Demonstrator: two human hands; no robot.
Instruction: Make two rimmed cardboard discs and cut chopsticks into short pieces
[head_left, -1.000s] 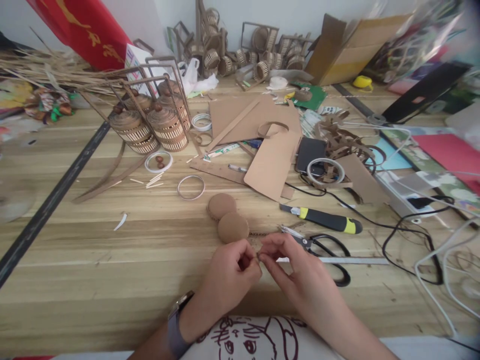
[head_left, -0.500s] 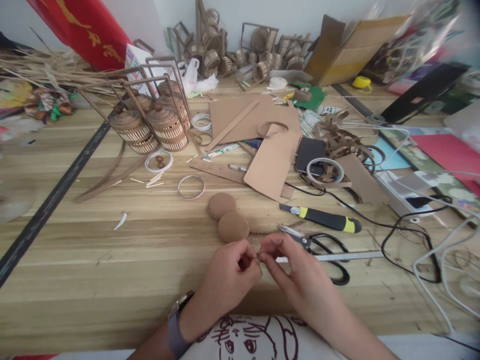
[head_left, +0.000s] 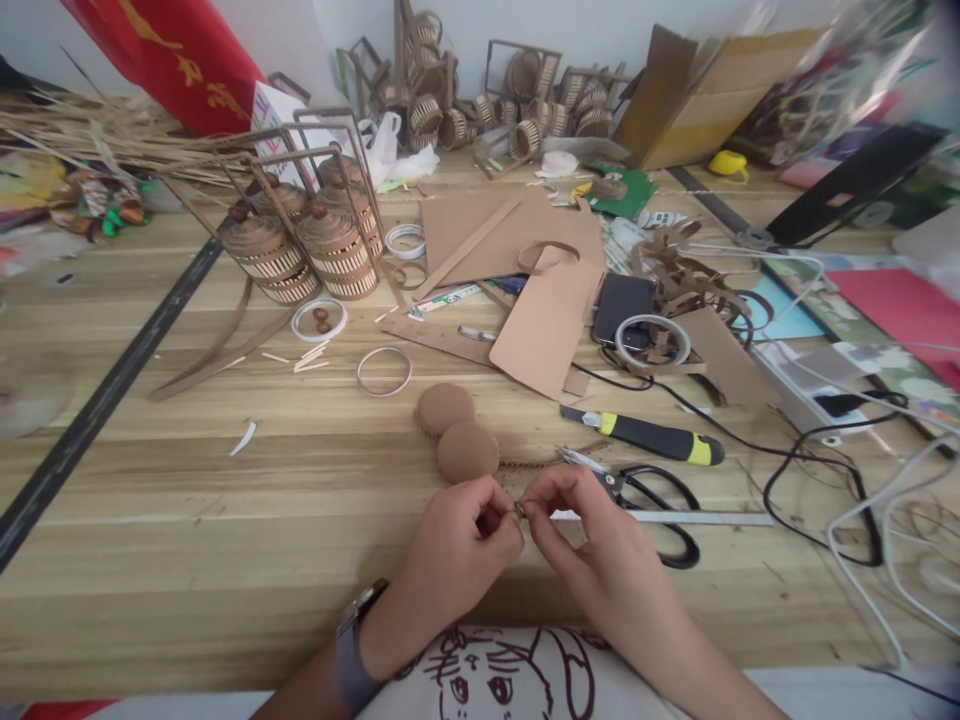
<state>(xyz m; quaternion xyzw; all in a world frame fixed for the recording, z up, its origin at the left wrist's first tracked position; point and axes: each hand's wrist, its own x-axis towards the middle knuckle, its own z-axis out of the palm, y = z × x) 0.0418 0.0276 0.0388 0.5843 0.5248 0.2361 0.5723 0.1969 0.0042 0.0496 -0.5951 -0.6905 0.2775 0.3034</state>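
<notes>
Close together at the lower centre of the frame, both bare hands pinch a tiny dark-brown scrap [head_left: 519, 510] of unclear material, mostly hidden by the fingertips. The left hand [head_left: 466, 538] has its thumb and forefinger nearly closed on the scrap, the other fingers curled in; the right hand [head_left: 589, 528] meets it with thumb and forefinger tips together, its remaining fingers loosely bent. Just above the left hand, near the centre, lie two round, flat-topped brown cardboard pieces [head_left: 468, 452], the nearer one overlapping the farther. A thin brown corrugated strip [head_left: 529, 464] runs rightward from them. Right of centre, metal scissors with black looped handles [head_left: 613, 484] lie beside the right hand, partly covered by it, and a long, narrow white strip [head_left: 712, 518] crosses their handles. Above the scissors rests a black-and-yellow utility knife [head_left: 660, 438]. Lidded cylindrical brown baskets with slatted sides [head_left: 337, 265] stand at the upper left.
</notes>
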